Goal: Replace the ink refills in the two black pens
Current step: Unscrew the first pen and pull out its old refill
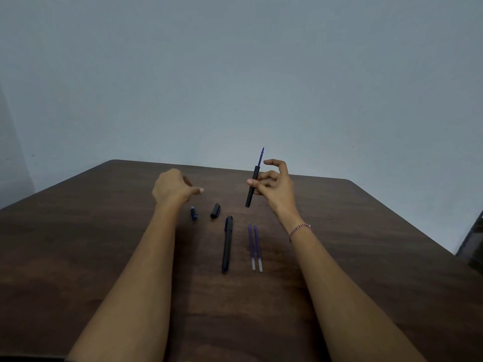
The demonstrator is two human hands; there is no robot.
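Observation:
My right hand [271, 184] holds a black pen barrel [251, 190] upright above the table, thumb and fingers curled round it. A blue ink refill [260, 156] sticks out of the barrel's top. My left hand [172, 188] hovers to the left with fingers loosely curled and nothing seen in it. Below it on the table lie a small blue-tipped pen piece [193, 213] and a black cap [215, 211]. A whole capped black pen [227, 243] lies in the middle. Two purple refills [255, 246] lie side by side to its right.
The dark wooden table [366, 257] ends at a grey wall behind. A dark object [474, 246] stands past the table's right edge.

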